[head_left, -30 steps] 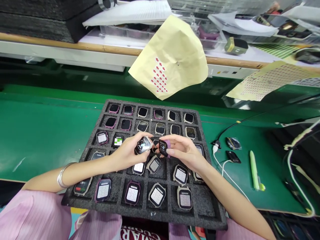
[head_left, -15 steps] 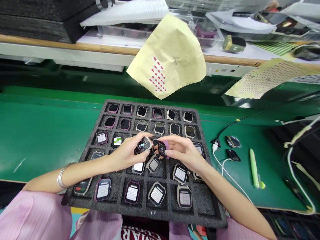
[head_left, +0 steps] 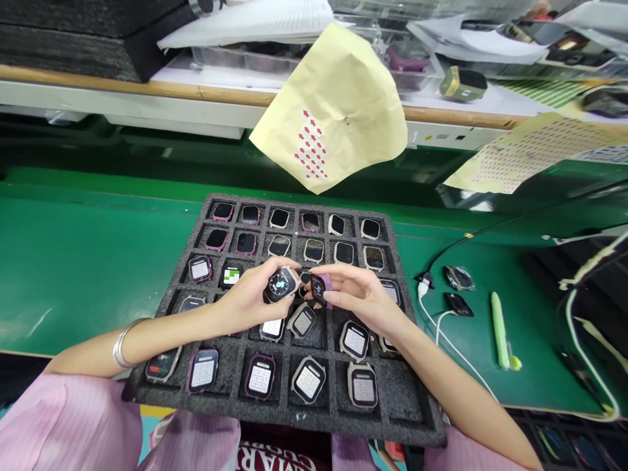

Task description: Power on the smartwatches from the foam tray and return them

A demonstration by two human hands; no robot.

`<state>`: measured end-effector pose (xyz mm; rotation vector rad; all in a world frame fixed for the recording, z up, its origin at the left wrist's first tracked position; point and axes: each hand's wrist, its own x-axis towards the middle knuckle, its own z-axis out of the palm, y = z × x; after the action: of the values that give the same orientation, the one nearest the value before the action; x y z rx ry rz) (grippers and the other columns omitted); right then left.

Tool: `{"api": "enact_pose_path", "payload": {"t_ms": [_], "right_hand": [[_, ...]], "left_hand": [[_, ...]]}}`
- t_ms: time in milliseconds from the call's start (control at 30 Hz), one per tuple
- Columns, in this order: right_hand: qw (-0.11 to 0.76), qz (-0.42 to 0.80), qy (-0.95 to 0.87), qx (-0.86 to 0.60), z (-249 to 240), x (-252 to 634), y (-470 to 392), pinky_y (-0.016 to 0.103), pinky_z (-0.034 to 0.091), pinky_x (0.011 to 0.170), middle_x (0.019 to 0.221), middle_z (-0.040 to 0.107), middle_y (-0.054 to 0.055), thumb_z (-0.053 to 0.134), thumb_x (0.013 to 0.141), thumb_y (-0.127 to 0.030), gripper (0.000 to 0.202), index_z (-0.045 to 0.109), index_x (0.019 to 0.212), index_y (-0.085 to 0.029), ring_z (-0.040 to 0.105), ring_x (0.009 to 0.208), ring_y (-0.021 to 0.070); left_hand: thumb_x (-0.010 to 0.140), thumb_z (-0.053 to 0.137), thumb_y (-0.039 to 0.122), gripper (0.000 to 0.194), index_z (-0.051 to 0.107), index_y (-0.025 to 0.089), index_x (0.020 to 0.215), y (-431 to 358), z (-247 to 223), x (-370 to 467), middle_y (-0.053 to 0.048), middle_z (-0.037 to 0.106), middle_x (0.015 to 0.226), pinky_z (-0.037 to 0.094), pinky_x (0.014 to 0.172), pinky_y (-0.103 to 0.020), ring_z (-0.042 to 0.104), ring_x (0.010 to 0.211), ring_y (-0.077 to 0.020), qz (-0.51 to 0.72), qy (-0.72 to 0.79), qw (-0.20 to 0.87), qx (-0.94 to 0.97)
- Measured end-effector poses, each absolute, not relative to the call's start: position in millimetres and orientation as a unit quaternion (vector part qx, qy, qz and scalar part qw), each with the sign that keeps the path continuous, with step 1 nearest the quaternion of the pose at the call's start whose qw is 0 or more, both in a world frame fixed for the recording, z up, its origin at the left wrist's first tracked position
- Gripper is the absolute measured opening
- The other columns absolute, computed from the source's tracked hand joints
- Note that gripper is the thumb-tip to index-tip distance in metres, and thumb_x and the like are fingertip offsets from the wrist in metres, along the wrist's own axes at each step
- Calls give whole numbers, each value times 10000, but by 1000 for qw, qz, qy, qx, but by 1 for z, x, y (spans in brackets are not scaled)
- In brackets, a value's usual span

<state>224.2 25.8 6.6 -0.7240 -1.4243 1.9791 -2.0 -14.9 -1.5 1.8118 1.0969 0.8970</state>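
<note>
Over the middle of a dark foam tray point(head_left: 314, 418), my left hand point(head_left: 250, 294) grips a smartwatch with a pale case point(head_left: 281, 284), its screen lit with a dial. Close beside it, my right hand point(head_left: 360, 294) pinches a purple-cased smartwatch point(head_left: 320, 290) tilted on edge, thumb against its face. Beneath the hands lies a pale-cased watch point(head_left: 301, 320) with a lit white screen. Watches fill many compartments; the far rows have dark screens, while several nearer ones, such as a purple watch point(head_left: 260, 376), show white lists. My forearms hide part of the tray.
A yellow sheet with red arrow stickers point(head_left: 338, 111) hangs from the shelf edge point(head_left: 220, 95) above the tray. On the green bench point(head_left: 73, 261), to the right, lie a white cable point(head_left: 461, 356), a black charger piece point(head_left: 458, 304) and a light green pen-like tool point(head_left: 499, 330).
The purple-cased watch in my right hand has turned slightly, showing more of its purple side. Both hands keep their grips in nearly the same place.
</note>
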Motion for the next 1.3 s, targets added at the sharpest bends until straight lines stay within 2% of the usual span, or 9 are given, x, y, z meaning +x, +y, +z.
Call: {"api": "enact_pose_path", "payload": {"t_ms": [133,200,367,733,833,933,1033,1200,1300], "right_hand": [[300,747,-533,-260,7,224,26,290,559,763,1025,704,69,718,816,-158,315,676,1124,-210,695,898,195],[305,746,-533,-258,8,225,25,298,563,756,1030,704,68,727,808,-159,322,681,1122,-212,695,887,196],[308,746,-530,-260,9,226,24,319,566,770,1033,707,71,730,806,-163,332,685,1131,-215,697,898,207],[296,748,-535,-257,10,227,24,303,565,811,1032,715,72,710,825,-143,328,674,1146,-201,697,929,196],[288,766,-507,-272,9,225,25,375,578,822,1083,699,94,683,853,-190,326,640,1176,-192,683,981,230],[276,794,-461,-284,8,223,26,442,559,873,1132,683,114,632,891,-232,366,579,1251,-194,660,1047,252],[276,808,-433,-290,6,222,27,459,533,916,1153,675,127,599,912,-251,409,523,1310,-193,649,1074,254],[296,803,-425,-295,4,221,27,442,552,884,1183,661,125,585,913,-244,396,520,1301,-203,661,1048,256],[309,792,-437,-294,4,221,26,429,562,871,1185,657,110,586,906,-225,400,523,1300,-221,662,1044,250]], "left_hand": [[805,560,144,361,467,195,1150,-16,0,-3,-38,668,972,498,851,-344,646,911,-198,330,441,406,729],[826,554,166,381,439,198,1188,-17,1,-3,-46,667,1010,476,923,-385,644,945,-202,328,426,395,745],[855,529,178,423,380,205,1250,-18,0,-4,-40,666,1058,250,1147,-496,637,1004,-188,337,402,367,769],[832,555,182,386,448,212,1202,-17,1,-3,-34,657,1026,379,1052,-446,622,968,-194,326,425,367,761],[820,578,200,391,472,218,1196,-15,2,-3,-59,630,1126,431,968,-422,559,1071,-230,311,460,345,757],[794,597,185,377,512,226,1159,-14,2,-4,-48,637,1111,444,926,-408,553,1047,-239,303,490,326,749],[783,623,194,388,523,220,1157,-12,1,-4,-33,659,1023,485,828,-359,611,912,-210,312,511,376,707],[763,661,193,377,527,187,1116,-7,-1,-2,-40,656,960,450,465,-215,602,569,-105,346,508,577,538],[742,702,169,397,526,171,1098,-5,-1,-1,-44,666,936,515,533,-208,668,673,-126,370,474,685,411]]}}
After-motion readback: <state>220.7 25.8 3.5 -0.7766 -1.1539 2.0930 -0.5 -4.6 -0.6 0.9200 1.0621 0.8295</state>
